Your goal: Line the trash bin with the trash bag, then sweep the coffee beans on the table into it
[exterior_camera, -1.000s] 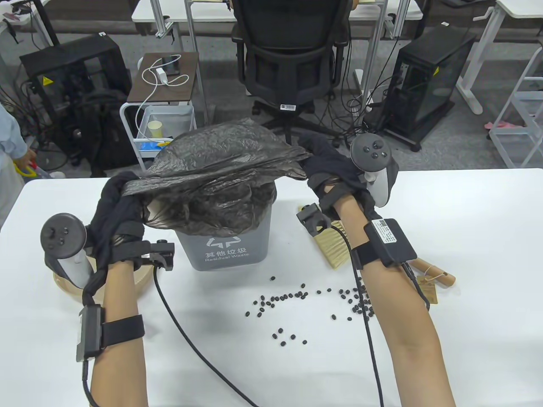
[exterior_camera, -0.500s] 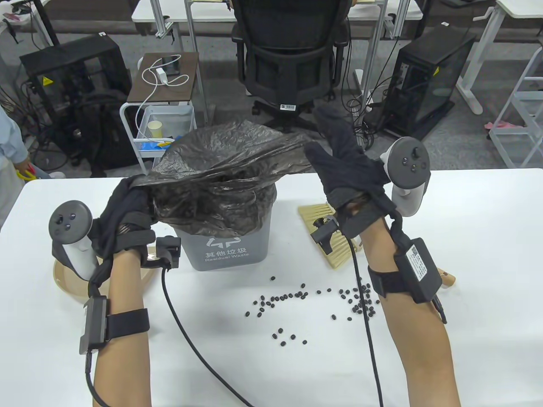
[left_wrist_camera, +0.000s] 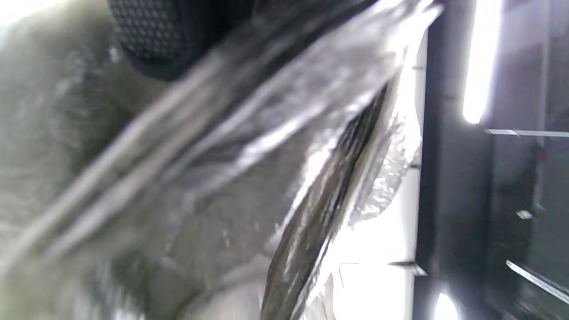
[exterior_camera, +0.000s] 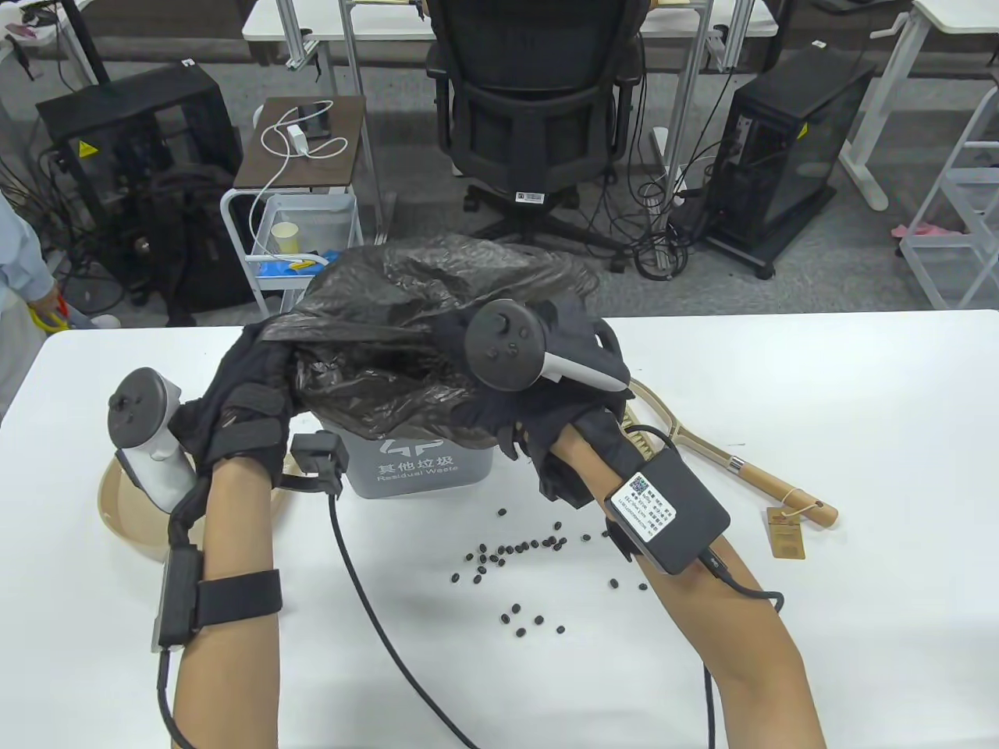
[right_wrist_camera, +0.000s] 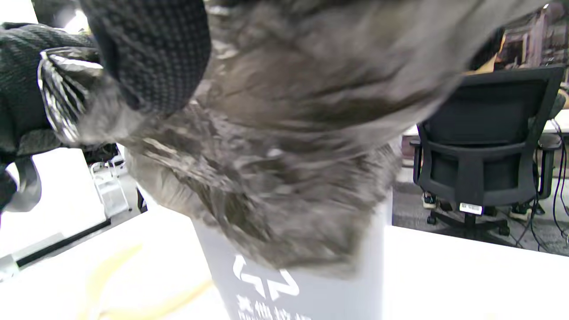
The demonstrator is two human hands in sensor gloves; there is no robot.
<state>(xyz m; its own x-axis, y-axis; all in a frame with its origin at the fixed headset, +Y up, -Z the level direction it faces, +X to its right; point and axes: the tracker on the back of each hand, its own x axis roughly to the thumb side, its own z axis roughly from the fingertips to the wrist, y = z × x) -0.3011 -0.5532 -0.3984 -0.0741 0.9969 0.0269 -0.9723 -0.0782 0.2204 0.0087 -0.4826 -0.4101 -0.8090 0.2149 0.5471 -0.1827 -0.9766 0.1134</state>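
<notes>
My right hand [exterior_camera: 538, 390] is swinging in from the right side of the desk [exterior_camera: 858, 468] to the near rim of the bin [exterior_camera: 421, 464]. Half a second ago it was raised, flat and released beside the bag [exterior_camera: 406, 312]; now it is lying over the bag's near-right edge, and I cannot tell whether its fingers are gripping the plastic or only pressing on it, since the tracker and the back of the glove are hiding them. My left hand [exterior_camera: 250, 398] is still clenching the bag's left edge, and it is sinking lower toward the rim than before. The bag is billowing less and settling onto the bin, though its mouth is not yet folded over the rim, so I judge the lining step to be only partly done.

My right forearm is crossing over the coffee beans [exterior_camera: 515, 546], which are scattered on the desk just in front of the bin, untouched. The brush [exterior_camera: 726, 460] is lying to the right of the bin, its head hidden behind my wrist. The tan tray [exterior_camera: 117, 515] is sitting under my left wrist near the left edge. In the left wrist view only blurred plastic is showing.
</notes>
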